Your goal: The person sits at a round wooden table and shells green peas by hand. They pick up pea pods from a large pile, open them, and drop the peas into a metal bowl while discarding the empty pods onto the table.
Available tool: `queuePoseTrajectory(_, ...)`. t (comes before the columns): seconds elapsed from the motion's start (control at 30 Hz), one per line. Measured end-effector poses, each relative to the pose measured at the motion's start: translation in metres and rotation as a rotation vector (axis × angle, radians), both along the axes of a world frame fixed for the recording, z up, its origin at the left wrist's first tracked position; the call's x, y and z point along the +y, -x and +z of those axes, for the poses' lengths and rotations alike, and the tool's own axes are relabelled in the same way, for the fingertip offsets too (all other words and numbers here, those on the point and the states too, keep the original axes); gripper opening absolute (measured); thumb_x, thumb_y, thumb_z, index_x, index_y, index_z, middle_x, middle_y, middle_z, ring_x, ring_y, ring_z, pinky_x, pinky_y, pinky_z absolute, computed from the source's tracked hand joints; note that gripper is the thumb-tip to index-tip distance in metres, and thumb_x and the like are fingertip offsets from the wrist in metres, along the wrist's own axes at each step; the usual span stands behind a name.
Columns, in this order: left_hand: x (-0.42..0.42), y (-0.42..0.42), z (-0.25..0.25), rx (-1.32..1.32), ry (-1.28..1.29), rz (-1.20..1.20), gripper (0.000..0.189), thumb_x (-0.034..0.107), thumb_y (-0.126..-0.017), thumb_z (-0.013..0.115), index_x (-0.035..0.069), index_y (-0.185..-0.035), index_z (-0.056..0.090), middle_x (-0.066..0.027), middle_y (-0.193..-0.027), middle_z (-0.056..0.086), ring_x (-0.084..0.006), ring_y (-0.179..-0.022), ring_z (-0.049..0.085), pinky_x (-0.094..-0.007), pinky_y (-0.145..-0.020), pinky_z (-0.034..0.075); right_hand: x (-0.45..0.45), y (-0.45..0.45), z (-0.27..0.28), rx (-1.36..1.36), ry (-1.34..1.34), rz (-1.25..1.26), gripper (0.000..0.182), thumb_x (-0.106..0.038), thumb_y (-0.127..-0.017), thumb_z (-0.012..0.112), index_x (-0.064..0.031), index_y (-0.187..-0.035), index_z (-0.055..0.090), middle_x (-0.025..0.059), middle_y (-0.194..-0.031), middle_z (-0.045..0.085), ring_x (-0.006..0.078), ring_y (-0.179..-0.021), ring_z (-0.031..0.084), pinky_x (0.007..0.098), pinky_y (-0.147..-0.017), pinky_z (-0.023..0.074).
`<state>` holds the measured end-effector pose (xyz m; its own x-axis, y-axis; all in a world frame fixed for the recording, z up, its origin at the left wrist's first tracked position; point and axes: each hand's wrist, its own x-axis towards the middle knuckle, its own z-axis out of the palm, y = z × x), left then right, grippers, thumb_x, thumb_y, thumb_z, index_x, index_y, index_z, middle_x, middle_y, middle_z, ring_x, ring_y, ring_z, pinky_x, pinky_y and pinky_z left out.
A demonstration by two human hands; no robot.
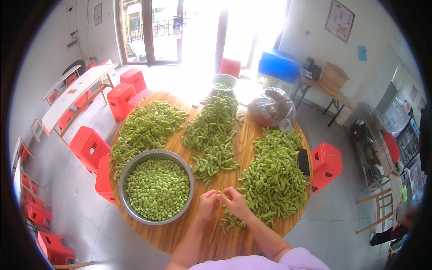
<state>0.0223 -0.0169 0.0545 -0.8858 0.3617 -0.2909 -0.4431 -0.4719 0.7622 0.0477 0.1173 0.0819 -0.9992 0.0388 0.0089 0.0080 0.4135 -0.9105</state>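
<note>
My left hand (207,205) and my right hand (237,204) meet over the near part of a round wooden table (175,236). Between their fingertips they pinch one green bean pod (222,194). To the left stands a steel bowl (191,189) with many shelled green beans (158,189) in it. A heap of pale green pods (276,175) lies right beside my right hand, and some reach under it. Beyond my hands a long pile of plump pods (214,135) runs up the table. Another pile of pods (146,125) spreads behind the bowl.
At the far side are a smaller bowl (225,77) of beans and a clear plastic bag (272,106) beside a plastic cup (286,125). A black phone-like slab (303,162) lies at the right edge. Red stools (326,165) surround the table. A person's leg (386,236) shows far right.
</note>
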Motion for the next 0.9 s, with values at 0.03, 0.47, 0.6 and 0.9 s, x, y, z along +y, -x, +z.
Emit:
queuePoseTrajectory(0.03, -0.003, 0.001, 0.000, -0.001, -0.040, -0.012, 0.009, 0.009, -0.083, 0.052, 0.008, -0.075, 0.055, 0.0069, -0.056, 0.042, -0.0014, -0.042, 0.032, -0.0179, -0.037, 0.022, 0.002, 0.003, 0.002, -0.001, 0.001, 0.027, 0.020, -0.023, -0.090, 0.058, -0.0031, -0.092, 0.058, 0.0010, -0.072, 0.058, 0.0072, -0.061, 0.049, 0.0237, -0.052, 0.0401)
queuePoseTrajectory(0.47, 0.001, 0.003, -0.014, 0.205, 0.155, 0.038, 0.007, 0.010, -0.083, 0.052, 0.007, -0.078, 0.055, 0.0043, -0.058, 0.046, -0.0024, -0.043, 0.033, -0.0189, -0.038, 0.024, 0.005, 0.023, -0.016, -0.352, 0.524, 0.039, 0.036, -0.031, -0.095, 0.049, -0.0053, -0.072, 0.059, -0.0045, -0.058, 0.047, 0.0044, -0.050, 0.039, 0.0220, -0.044, 0.0304)
queuePoseTrajectory(0.6, -0.002, 0.006, -0.014, 0.088, -0.003, 0.007, 0.017, 0.019, -0.087, 0.054, 0.010, -0.073, 0.053, 0.0062, -0.057, 0.042, -0.0021, -0.044, 0.033, -0.0193, -0.039, 0.024, 0.000, 0.021, -0.011, -0.202, 0.308, 0.003, 0.036, -0.032, -0.094, 0.050, -0.0055, -0.072, 0.060, -0.0056, -0.060, 0.047, 0.0028, -0.052, 0.038, 0.0203, -0.046, 0.0297)
queuePoseTrajectory(0.9, 0.005, 0.009, -0.019, 0.199, 0.129, 0.143, 0.022, 0.025, -0.095, 0.049, 0.011, -0.078, 0.052, 0.0048, -0.057, 0.043, -0.0022, -0.043, 0.032, -0.0182, -0.038, 0.024, -0.013, 0.018, -0.014, -0.146, 0.154, -0.006, 0.038, -0.036, -0.095, 0.050, -0.0063, -0.073, 0.059, -0.0052, -0.061, 0.047, 0.0027, -0.055, 0.039, 0.0199, -0.047, 0.0303)
